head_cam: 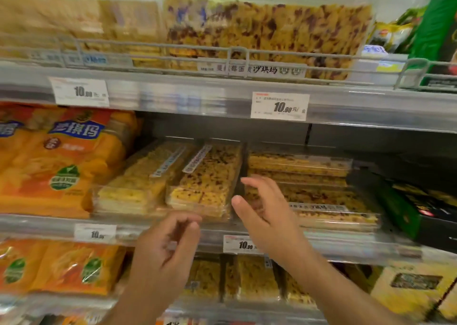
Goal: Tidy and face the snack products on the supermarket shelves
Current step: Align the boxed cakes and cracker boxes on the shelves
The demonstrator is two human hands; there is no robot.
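Supermarket shelf (173,228): right hand (262,216), fingers spread and empty, reaches toward the box stack (321,196) beyond it, likely to straighten it; left hand (168,248) hangs loosely curled, empty.

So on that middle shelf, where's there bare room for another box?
Dark bare shelf behind and right of the flat clear box stack, before the green-black carton. Crowded leftward: tilted clear boxes against orange bags.

Left hand (170,245) reaching forward, fingers loosely curling and holding nothing, right hand (264,216) extending beside it, fingers spreading, thumb out
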